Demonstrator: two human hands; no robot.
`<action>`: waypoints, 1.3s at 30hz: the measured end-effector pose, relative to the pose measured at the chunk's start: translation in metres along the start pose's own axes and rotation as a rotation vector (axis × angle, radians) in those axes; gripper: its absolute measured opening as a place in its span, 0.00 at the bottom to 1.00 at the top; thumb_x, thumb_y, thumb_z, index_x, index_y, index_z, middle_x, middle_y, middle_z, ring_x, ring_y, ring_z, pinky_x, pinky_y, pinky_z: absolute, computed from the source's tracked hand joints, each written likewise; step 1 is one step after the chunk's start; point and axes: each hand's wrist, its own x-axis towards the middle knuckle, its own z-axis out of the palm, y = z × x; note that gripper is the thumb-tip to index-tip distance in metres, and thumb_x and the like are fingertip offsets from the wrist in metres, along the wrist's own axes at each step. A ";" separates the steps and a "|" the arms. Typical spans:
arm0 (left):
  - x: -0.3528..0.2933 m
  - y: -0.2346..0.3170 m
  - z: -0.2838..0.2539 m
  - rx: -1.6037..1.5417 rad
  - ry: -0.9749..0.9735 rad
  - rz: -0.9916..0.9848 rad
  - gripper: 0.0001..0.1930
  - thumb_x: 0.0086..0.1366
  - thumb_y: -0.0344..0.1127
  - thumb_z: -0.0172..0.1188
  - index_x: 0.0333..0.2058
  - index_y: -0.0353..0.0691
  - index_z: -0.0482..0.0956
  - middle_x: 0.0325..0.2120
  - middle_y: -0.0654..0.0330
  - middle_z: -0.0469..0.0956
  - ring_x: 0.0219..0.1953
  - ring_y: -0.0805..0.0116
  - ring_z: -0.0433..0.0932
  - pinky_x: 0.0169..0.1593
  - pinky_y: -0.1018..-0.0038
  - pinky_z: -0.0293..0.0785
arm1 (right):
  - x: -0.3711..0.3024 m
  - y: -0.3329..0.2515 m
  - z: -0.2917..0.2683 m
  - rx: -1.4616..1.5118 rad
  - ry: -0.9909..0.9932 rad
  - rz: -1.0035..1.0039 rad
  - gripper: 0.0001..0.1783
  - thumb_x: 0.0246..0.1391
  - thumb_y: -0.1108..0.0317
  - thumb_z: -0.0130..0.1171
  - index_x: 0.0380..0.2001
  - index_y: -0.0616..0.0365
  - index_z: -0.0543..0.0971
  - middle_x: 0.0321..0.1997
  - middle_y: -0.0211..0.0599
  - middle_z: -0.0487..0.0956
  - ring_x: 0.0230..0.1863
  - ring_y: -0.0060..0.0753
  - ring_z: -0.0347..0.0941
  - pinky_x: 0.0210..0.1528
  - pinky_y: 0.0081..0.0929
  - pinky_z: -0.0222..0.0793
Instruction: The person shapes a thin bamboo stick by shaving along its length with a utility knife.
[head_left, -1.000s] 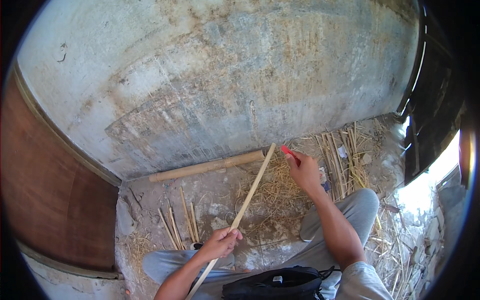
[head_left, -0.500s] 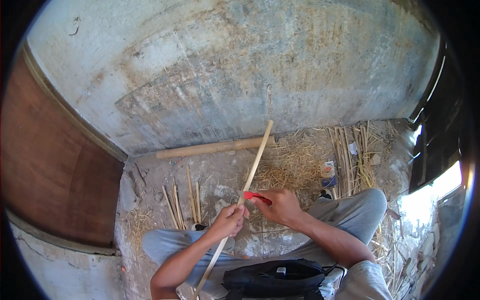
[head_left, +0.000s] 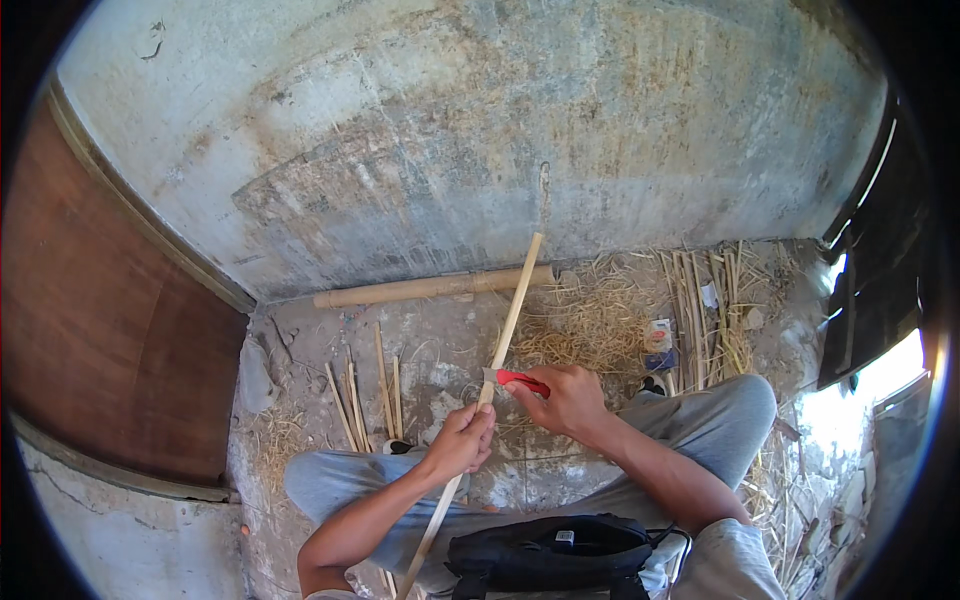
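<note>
A long pale bamboo strip (head_left: 517,300) slants up and away from my lap, its far tip in front of the wall. My left hand (head_left: 462,440) is closed round the strip near its middle. Just beyond it, my right hand (head_left: 567,402) grips a red-handled utility knife (head_left: 522,381). The knife's short blade rests against the strip a little above my left fingers. Part of the handle is hidden inside my right fist.
A thick bamboo pole (head_left: 430,289) lies along the wall base. Curly shavings (head_left: 585,335) heap beside several split sticks (head_left: 690,310) and a small box (head_left: 658,342). More thin sticks (head_left: 345,405) lie at left. A black bag (head_left: 545,555) sits in my lap.
My right hand and the knife have moved slightly up along the strip, away from my left hand. The strip's far end has shifted a little to the left.
</note>
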 end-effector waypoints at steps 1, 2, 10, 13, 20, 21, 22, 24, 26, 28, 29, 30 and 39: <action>-0.001 0.001 0.000 0.000 0.002 0.000 0.17 0.78 0.46 0.42 0.31 0.43 0.63 0.16 0.68 0.57 0.12 0.78 0.55 0.14 0.77 0.50 | 0.001 0.001 0.000 0.005 0.006 -0.006 0.17 0.52 0.50 0.66 0.24 0.53 0.84 0.19 0.36 0.80 0.19 0.42 0.78 0.19 0.37 0.71; -0.002 0.002 0.001 0.014 0.011 -0.001 0.17 0.78 0.46 0.42 0.31 0.43 0.63 0.16 0.68 0.57 0.12 0.78 0.55 0.14 0.77 0.50 | 0.001 0.001 0.000 0.011 0.013 -0.012 0.18 0.53 0.50 0.66 0.24 0.53 0.84 0.19 0.36 0.80 0.19 0.42 0.78 0.19 0.37 0.71; -0.005 0.000 0.005 0.078 0.006 -0.019 0.17 0.77 0.47 0.42 0.30 0.44 0.62 0.16 0.69 0.56 0.12 0.79 0.55 0.14 0.77 0.49 | 0.020 0.019 -0.011 -0.040 0.049 0.124 0.19 0.52 0.47 0.66 0.24 0.52 0.84 0.17 0.37 0.79 0.20 0.45 0.78 0.23 0.39 0.73; 0.000 -0.004 0.001 0.005 -0.065 -0.067 0.17 0.77 0.47 0.43 0.30 0.44 0.63 0.15 0.69 0.57 0.11 0.78 0.54 0.14 0.76 0.50 | 0.023 0.031 -0.012 -0.101 0.020 0.179 0.20 0.52 0.46 0.66 0.24 0.52 0.84 0.17 0.38 0.79 0.20 0.47 0.78 0.24 0.41 0.74; -0.001 -0.002 0.003 0.012 -0.022 -0.067 0.17 0.77 0.47 0.43 0.30 0.45 0.63 0.16 0.69 0.58 0.12 0.79 0.55 0.14 0.76 0.51 | 0.020 0.034 0.000 -0.110 0.092 0.135 0.22 0.51 0.43 0.65 0.24 0.52 0.84 0.16 0.39 0.79 0.20 0.48 0.79 0.24 0.44 0.74; -0.001 -0.002 0.002 0.001 -0.025 -0.066 0.17 0.77 0.47 0.44 0.30 0.45 0.63 0.16 0.69 0.59 0.12 0.79 0.56 0.14 0.76 0.51 | 0.020 0.033 0.001 -0.108 0.091 0.136 0.22 0.51 0.43 0.65 0.24 0.52 0.84 0.16 0.39 0.79 0.20 0.48 0.79 0.24 0.44 0.74; -0.002 -0.002 0.003 0.002 -0.026 -0.067 0.17 0.77 0.47 0.44 0.30 0.45 0.63 0.16 0.69 0.59 0.12 0.79 0.56 0.14 0.76 0.51 | 0.021 0.030 0.000 -0.132 0.079 0.161 0.22 0.51 0.43 0.65 0.25 0.52 0.84 0.17 0.40 0.79 0.20 0.48 0.79 0.24 0.44 0.74; -0.003 -0.002 0.004 0.014 -0.029 -0.055 0.17 0.77 0.47 0.44 0.30 0.45 0.63 0.16 0.68 0.60 0.12 0.79 0.58 0.14 0.76 0.52 | 0.024 0.031 -0.001 -0.156 0.068 0.187 0.21 0.52 0.44 0.64 0.26 0.51 0.85 0.17 0.40 0.79 0.21 0.48 0.79 0.24 0.44 0.75; -0.003 -0.006 0.003 0.027 -0.024 -0.056 0.17 0.77 0.47 0.44 0.30 0.45 0.63 0.16 0.68 0.60 0.12 0.79 0.58 0.14 0.76 0.53 | 0.027 0.037 -0.002 -0.120 0.054 0.252 0.20 0.52 0.43 0.64 0.28 0.49 0.86 0.18 0.40 0.80 0.22 0.49 0.80 0.25 0.44 0.76; -0.003 -0.008 0.003 0.039 -0.019 -0.058 0.17 0.77 0.48 0.44 0.30 0.45 0.63 0.16 0.68 0.61 0.12 0.78 0.58 0.14 0.76 0.53 | 0.029 0.040 -0.003 -0.143 0.057 0.274 0.20 0.52 0.43 0.63 0.30 0.48 0.86 0.19 0.40 0.80 0.23 0.48 0.80 0.27 0.44 0.76; -0.004 -0.008 0.003 0.048 -0.023 -0.059 0.17 0.77 0.48 0.44 0.30 0.45 0.63 0.16 0.69 0.60 0.12 0.79 0.58 0.14 0.77 0.52 | 0.030 0.041 -0.004 -0.166 0.058 0.294 0.19 0.52 0.43 0.63 0.32 0.46 0.87 0.20 0.41 0.81 0.24 0.48 0.80 0.28 0.44 0.77; -0.006 -0.008 0.003 0.057 -0.028 -0.059 0.17 0.77 0.48 0.44 0.30 0.45 0.63 0.16 0.69 0.60 0.12 0.79 0.58 0.14 0.77 0.52 | 0.032 0.043 -0.006 -0.166 0.058 0.296 0.19 0.52 0.43 0.63 0.32 0.46 0.87 0.20 0.41 0.81 0.24 0.48 0.80 0.28 0.44 0.77; -0.009 -0.002 0.008 0.077 -0.057 -0.178 0.17 0.76 0.48 0.45 0.29 0.46 0.62 0.16 0.71 0.59 0.13 0.81 0.55 0.15 0.78 0.50 | 0.046 0.081 -0.019 -0.304 0.075 0.415 0.22 0.55 0.43 0.59 0.33 0.50 0.87 0.23 0.47 0.82 0.29 0.53 0.81 0.34 0.46 0.78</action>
